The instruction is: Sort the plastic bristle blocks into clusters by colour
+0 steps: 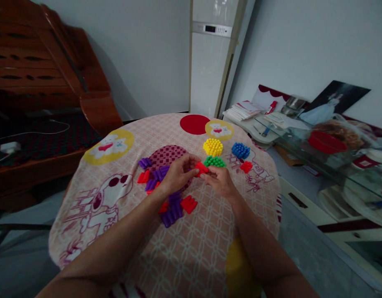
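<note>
Between both hands, a small red ridged plastic piece [201,167] is held above the table. My left hand [180,174] pinches its left side with thumb and fingers. My right hand [220,181] has closed fingertips on its lower right side. Around and below my left forearm lie purple ridged pieces [172,215] and red ridged pieces [189,204], partly hidden by the arm. Just behind the hands sits a green knobbly cluster [214,161]. Beyond it are a yellow cluster [213,147], a blue cluster [240,150] and a small red cluster [246,167].
A patterned cloth covers the round table [206,244]. On the right stands a glass-topped cabinet [290,142] with papers [243,110], a red bowl [327,142] and a photo [337,99]. A wooden bench [96,107] is at left, a tall white appliance [209,66] behind.
</note>
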Demonstrator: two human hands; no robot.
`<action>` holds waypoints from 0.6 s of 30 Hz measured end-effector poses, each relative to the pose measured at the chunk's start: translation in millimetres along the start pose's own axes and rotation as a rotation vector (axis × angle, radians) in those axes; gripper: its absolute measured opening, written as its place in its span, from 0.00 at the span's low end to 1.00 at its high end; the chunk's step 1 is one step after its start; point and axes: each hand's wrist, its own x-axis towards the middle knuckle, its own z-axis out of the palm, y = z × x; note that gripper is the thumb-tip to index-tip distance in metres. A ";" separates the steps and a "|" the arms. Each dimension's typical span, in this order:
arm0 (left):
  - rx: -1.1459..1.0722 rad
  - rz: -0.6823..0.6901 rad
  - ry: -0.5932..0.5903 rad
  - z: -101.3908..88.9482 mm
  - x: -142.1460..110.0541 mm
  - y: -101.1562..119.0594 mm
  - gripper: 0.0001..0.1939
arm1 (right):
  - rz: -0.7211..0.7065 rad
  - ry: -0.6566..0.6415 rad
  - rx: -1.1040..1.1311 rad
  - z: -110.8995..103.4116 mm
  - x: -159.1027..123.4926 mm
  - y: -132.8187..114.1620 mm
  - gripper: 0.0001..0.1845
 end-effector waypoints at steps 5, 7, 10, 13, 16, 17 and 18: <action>-0.033 -0.035 -0.011 4.3 -1.4 -1.4 0.14 | 0.041 0.104 0.150 -2.9 2.5 -5.9 0.17; -0.001 -0.040 -0.034 3.6 -1.7 -2.2 0.15 | 0.046 0.185 0.158 -12.8 3.8 -5.3 0.19; 0.075 -0.027 -0.030 1.2 -1.8 -3.3 0.18 | 0.078 0.421 0.079 -41.5 4.2 3.5 0.21; 0.154 -0.031 -0.003 -1.9 -1.7 -3.7 0.17 | 0.127 0.748 -0.095 -82.0 0.2 17.8 0.22; 0.211 -0.056 0.013 -3.7 -1.7 -2.9 0.14 | 0.204 1.005 -0.464 -117.8 -9.4 27.3 0.18; 0.222 -0.063 0.012 -3.8 -1.7 -2.4 0.14 | 0.263 1.023 -0.588 -125.9 -13.2 28.7 0.16; 0.227 -0.065 0.010 -3.8 -1.8 -1.9 0.13 | 0.341 1.009 -0.697 -131.8 -16.8 29.5 0.15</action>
